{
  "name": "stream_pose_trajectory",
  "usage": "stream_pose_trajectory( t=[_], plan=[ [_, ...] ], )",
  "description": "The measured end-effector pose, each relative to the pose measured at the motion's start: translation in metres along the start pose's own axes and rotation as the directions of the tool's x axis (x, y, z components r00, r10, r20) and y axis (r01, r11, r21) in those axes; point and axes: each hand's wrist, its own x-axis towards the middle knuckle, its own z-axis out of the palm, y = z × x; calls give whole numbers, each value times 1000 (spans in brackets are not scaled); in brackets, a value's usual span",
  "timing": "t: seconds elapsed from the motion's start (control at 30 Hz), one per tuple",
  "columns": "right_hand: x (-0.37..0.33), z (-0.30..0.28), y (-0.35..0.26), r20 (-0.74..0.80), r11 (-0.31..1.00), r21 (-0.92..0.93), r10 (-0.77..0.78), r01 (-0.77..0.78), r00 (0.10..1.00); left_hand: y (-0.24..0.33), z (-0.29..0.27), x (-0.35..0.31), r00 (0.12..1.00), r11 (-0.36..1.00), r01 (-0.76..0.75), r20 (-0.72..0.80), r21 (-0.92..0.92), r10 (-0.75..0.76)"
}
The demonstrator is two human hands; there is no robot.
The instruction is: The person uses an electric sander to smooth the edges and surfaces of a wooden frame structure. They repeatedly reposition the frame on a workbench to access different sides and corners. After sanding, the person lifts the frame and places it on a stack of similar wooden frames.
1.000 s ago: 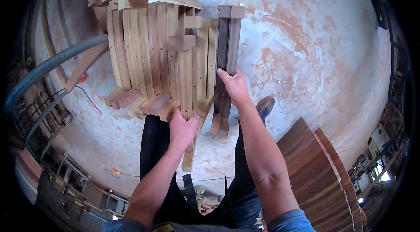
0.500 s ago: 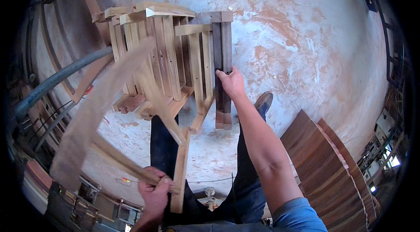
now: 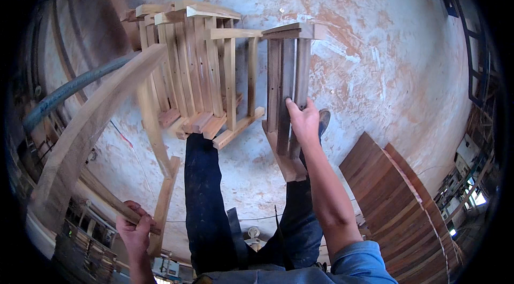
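Note:
My left hand (image 3: 136, 228) is closed around a rail of a wooden frame (image 3: 99, 123) with a long curved side piece and an angled one, held up at the left near the camera. At the centre right, my right hand (image 3: 305, 120) grips the slats of a darker wooden frame (image 3: 287, 86), its thumb on the front and its fingers mostly hidden behind. This frame has several upright slats between a top and a bottom piece. Just left of it stands a group of pale slatted wooden frames (image 3: 195, 64), packed side by side and apart from the dark one.
A blue-grey curved pipe (image 3: 75, 88) runs along the left. Striped wooden panels (image 3: 393, 193) lie at the lower right. The floor (image 3: 342, 59) is stained with pale and reddish-brown patches. My legs (image 3: 203, 193) stand close below the frames.
My left hand has carried its frame leftward, away from the pale group. My right hand has shifted slightly right and down, and the dark frame has turned and come away from the pale frames.

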Motion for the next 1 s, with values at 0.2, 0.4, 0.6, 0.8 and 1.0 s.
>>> stream_pose_trajectory(
  t=[0.2, 0.4, 0.6, 0.8, 1.0],
  plan=[
    [-47, -36, -59, -59, 995, -100, 4, -10, 998, -15, -25, 0, 991, 991, 42, -128, 126, -25],
    [60, 4, 45, -97, 897, -437, -122, 68, 988, -35, -36, 24, 977, 991, 85, -204, 104, -62],
    [101, 5, 64, 29, 970, -177, 173, -165, 985, -65, -42, 18, 991, 994, 6, -133, 105, 8],
    [73, -12, 29, 151, 985, -88, 158, -146, 976, -38, -34, 17, 966, 970, 168, -226, 176, -126],
    [26, -36, 28, -25, 992, -27, 119, -120, 993, -41, -24, 27, 965, 953, 196, -220, 230, -145]
  ],
)
